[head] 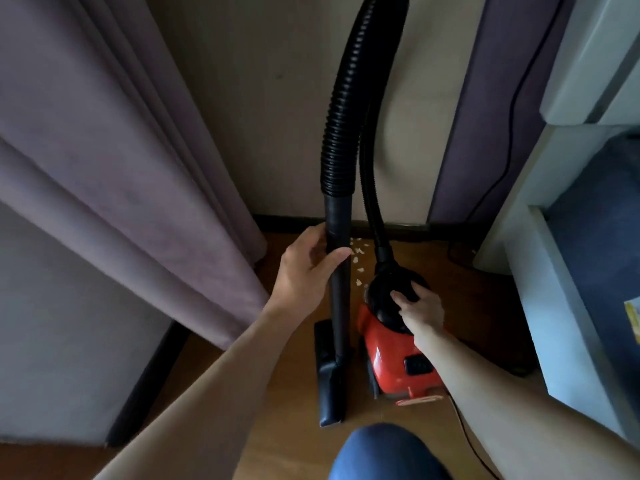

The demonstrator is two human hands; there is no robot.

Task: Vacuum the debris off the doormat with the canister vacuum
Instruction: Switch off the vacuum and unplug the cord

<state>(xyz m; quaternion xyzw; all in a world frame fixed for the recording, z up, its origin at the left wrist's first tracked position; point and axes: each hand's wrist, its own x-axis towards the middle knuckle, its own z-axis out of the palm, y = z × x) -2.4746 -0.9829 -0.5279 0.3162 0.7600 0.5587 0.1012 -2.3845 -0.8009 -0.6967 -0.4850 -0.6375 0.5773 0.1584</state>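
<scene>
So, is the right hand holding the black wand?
No, the left hand grips the wand; the right hand rests on the black top of the canister.

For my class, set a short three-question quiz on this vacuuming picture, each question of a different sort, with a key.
1. True or false: the left hand grips the black wand.
2. The right hand touches: a) the hose; b) the black top of the canister vacuum; c) the curtain.
3. Fill the gap: the pale debris lies on the wooden ____.
Key: 1 true; 2 b; 3 floor.
</scene>
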